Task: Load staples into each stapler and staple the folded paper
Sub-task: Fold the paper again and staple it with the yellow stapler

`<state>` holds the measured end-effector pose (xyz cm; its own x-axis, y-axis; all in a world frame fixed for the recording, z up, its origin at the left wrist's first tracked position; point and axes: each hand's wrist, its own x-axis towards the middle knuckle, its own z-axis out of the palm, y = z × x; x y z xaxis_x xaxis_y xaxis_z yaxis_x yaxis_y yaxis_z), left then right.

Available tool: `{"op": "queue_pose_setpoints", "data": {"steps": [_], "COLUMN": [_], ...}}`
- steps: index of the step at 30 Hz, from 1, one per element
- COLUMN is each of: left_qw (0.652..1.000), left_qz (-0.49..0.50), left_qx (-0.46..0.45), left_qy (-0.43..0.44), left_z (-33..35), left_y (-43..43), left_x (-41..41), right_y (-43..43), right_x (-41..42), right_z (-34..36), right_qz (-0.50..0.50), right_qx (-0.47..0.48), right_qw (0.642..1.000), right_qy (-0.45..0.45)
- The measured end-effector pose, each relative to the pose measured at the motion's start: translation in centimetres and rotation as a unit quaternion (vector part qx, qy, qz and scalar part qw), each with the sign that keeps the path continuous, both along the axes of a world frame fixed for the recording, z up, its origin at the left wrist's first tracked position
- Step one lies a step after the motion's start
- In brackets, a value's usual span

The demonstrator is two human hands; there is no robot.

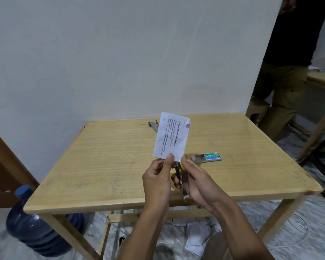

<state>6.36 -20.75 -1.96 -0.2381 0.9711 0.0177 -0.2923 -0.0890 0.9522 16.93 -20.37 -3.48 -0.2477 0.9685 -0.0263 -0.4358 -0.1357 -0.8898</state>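
Above the near edge of the table [101, 156], the left hand [157, 177] is pinching the bottom edge of the folded paper [171, 137] between thumb and fingers, holding it upright. The right hand [201, 184] is gripping a stapler [182, 179] with a yellow tip, its nose meeting the paper's bottom edge. A staple box [208, 157] is lying on the table's right half. A second stapler [152, 125] is lying near the table's far edge.

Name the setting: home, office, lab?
Probably a plain office or home workroom: a wooden table by a bare white wall, a water jug on the tiled floor, and a second table beyond.
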Motion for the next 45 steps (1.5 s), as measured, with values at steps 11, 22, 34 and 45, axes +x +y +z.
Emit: {"op": "queue_pose_setpoints", "data": {"steps": [11, 22, 34, 45], "left_qw": [0.999, 0.998, 0.996, 0.977], "left_qz": [0.019, -0.011, -0.028, -0.173], "left_qx": [0.008, 0.038, 0.055, 0.047], "left_qy": [0.038, 0.058, 0.066, 0.117], "left_z": [-0.9, -1.3, -1.0, -1.9], "left_y": [0.1, 0.1, 0.2, 0.1], "left_x": [0.1, -0.3, -0.8, -1.5], "right_y": [-0.4, 0.1, -0.1, -0.1], "right_x": [-0.5, -0.1, -0.4, -0.2], "right_z": [-0.3, -0.4, 0.4, 0.4], "right_qz": [0.048, 0.015, -0.030, -0.080], "right_qx": [0.008, -0.010, 0.018, -0.011], "right_qw": [0.996, 0.997, 0.999, 0.995], "right_qy": [0.080, 0.070, 0.034, 0.051]}}
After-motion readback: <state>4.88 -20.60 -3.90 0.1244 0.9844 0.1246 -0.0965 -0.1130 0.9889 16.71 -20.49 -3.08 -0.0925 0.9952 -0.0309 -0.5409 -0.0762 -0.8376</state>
